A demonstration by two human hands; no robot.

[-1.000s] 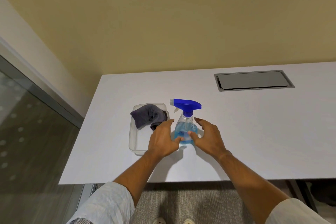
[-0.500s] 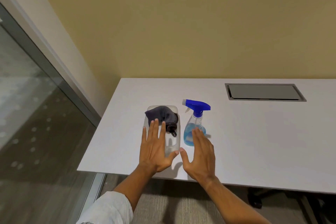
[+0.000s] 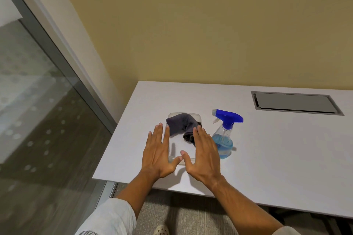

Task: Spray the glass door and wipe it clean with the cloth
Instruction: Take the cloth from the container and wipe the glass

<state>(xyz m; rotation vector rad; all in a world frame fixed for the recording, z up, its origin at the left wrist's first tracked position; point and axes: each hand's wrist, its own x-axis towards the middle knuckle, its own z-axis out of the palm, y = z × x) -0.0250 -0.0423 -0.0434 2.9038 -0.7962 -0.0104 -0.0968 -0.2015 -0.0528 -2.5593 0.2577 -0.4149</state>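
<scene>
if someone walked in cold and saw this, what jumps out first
Two flat, open hands, the left hand and right hand, hover over a clear tub near the front left corner of the white table, holding nothing. A dark grey cloth lies bunched in the tub's far end, and just to its right stands a spray bottle with a bright blue trigger and blue liquid. The glass door fills the left side.
</scene>
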